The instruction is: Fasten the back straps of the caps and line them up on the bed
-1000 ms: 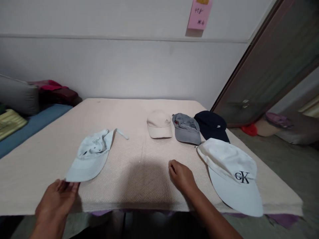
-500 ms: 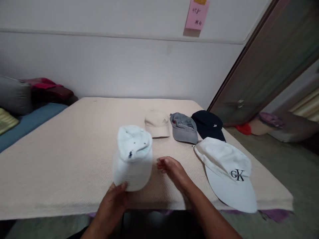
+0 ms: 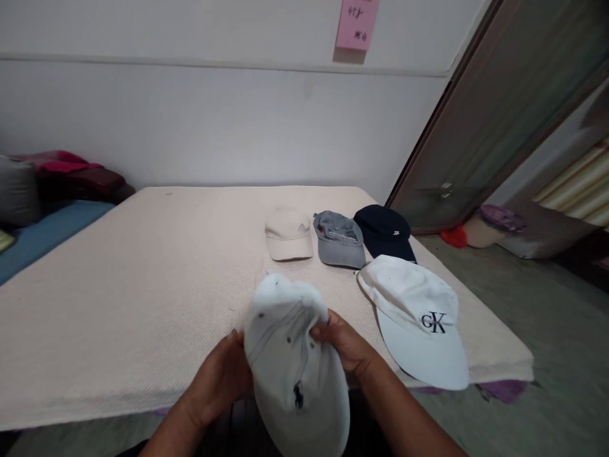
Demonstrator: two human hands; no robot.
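Note:
Between my two hands, close to me at the table's front edge, is a white baseball cap (image 3: 285, 362) with a small dark embroidered logo, its brim pointing down toward me. My left hand (image 3: 226, 374) grips the cap's left side, its fingers partly hidden behind it. On the right side, my right hand (image 3: 345, 339) pinches the crown with the thumb on top. To the right lies a larger white cap (image 3: 413, 317) with dark "CK"-like lettering. Farther back sit a beige cap (image 3: 288, 233), a grey cap (image 3: 339, 240) and a navy cap (image 3: 384, 231) in a row.
A cream textured cloth (image 3: 143, 285) covers the broad surface the caps lie on. A pink note (image 3: 356, 25) is stuck to the white wall behind. At the left are a blue pad (image 3: 57, 231) and a grey cushion (image 3: 19, 190). Other hats (image 3: 499, 219) lie beyond the right edge.
The white cap has come down toward me and tilted. My right hand, free half a second ago, now holds its right side; my left hand has moved from the brim to its left side.

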